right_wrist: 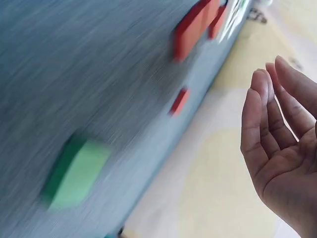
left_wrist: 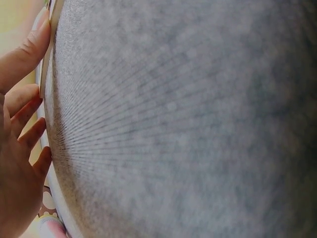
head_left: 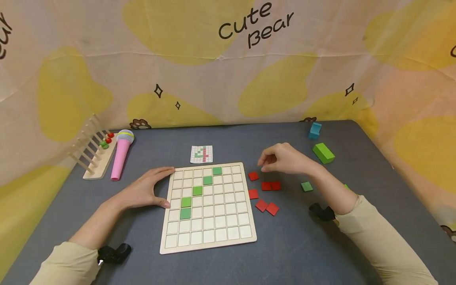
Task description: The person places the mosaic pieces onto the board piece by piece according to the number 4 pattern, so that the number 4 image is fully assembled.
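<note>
A wooden grid board [head_left: 210, 208] lies on the dark table, with several green tiles [head_left: 197, 190] set in a diagonal line of its squares. My left hand [head_left: 147, 190] rests against the board's left edge, its thumb and fingers spread along the rim. Off the board's upper right corner hovers my right hand [head_left: 285, 158], loosely bent fingers pointing down, holding nothing that I can see. In the right wrist view that hand [right_wrist: 280, 134] is above the table with relaxed fingers. Below it lie several red tiles [head_left: 266, 186], some near the board's right edge.
A pattern card [head_left: 201, 154] lies behind the board. To the left are a pink toy microphone [head_left: 121, 156] and a pegged wooden stand [head_left: 101, 158] with red and green beads. At right sit a loose green tile [head_left: 306, 186], a green block [head_left: 323, 153] and a blue block [head_left: 315, 130].
</note>
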Demonstrator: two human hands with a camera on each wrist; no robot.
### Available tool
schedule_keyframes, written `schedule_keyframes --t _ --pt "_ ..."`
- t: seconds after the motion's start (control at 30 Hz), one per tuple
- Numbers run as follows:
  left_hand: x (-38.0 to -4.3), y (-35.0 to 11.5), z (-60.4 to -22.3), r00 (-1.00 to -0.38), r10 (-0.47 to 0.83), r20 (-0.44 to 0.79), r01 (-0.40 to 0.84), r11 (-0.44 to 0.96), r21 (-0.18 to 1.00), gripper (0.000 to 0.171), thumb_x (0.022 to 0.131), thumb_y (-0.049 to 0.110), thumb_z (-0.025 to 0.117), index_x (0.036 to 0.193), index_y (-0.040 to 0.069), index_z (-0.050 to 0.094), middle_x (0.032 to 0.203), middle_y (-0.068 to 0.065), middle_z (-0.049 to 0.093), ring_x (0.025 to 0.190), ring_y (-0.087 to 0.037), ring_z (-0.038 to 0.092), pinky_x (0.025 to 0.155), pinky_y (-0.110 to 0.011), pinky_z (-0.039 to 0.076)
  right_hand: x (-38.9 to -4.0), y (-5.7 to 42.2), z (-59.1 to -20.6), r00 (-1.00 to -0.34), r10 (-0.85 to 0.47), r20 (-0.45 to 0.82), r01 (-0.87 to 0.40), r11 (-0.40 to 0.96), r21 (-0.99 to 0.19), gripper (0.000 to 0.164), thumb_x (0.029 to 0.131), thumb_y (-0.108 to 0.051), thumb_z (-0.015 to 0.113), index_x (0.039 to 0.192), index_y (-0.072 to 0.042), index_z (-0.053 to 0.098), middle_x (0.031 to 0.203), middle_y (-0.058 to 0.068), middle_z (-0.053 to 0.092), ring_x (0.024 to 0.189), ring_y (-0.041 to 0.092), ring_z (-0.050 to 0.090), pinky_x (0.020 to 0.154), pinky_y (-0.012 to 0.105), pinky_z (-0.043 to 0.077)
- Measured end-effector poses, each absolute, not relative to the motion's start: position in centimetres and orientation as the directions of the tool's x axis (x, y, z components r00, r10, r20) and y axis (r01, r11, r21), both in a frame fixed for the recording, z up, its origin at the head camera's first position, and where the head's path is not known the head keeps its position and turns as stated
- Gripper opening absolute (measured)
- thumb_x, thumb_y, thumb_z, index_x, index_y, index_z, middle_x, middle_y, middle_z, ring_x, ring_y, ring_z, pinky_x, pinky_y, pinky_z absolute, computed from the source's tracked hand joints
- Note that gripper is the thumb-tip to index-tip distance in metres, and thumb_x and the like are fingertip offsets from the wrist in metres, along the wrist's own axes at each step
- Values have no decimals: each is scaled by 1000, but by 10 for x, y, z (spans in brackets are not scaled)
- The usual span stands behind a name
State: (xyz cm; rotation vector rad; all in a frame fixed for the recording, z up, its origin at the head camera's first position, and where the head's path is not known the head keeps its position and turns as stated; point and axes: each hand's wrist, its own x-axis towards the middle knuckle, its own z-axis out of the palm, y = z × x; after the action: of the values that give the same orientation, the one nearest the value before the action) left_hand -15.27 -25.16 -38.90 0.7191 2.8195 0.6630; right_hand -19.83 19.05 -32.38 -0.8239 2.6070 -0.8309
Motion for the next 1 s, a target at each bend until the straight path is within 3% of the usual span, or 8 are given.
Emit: schedule_keyframes --t 0.37,0.63,0.77,1.0 --pt "-153 -251 -389 -870 491 -46 419 785 456 106 65 54 86 149 7 42 152 -19 43 139 -42 39 110 -64 33 -194 272 -328 -854 -498 -149 -319 729 -605 14 87 -18 75 98 -9 74 86 -1 73 75 7 64 68 21 53" --pt "-153 -253 -387 -866 498 -45 424 779 461 105 66 54 85 149 6 42 152 -19 43 139 -43 39 111 -64 32 -186 323 -327 -882 -416 -220 -218 776 -592 20 89 -28 74 101 -12 73 92 1 73 80 10 66 72 22 53" --pt "-153 -253 -388 -866 498 -48 423 781 460 106 66 54 85 149 6 42 153 -19 43 140 -43 39 111 -64 31 -183 348 -327 -858 -431 -279 -176 758 -628 24 89 -26 73 105 -8 72 93 2 73 82 11 67 73 21 54" --pt "-154 -253 -388 -864 502 -45 428 778 460 105 66 54 85 149 5 42 152 -19 44 140 -43 39 111 -64 31 -184 383 -333 -756 -502 -421 -116 734 -669 33 84 -12 76 112 3 66 92 2 66 82 6 61 72 20 53"
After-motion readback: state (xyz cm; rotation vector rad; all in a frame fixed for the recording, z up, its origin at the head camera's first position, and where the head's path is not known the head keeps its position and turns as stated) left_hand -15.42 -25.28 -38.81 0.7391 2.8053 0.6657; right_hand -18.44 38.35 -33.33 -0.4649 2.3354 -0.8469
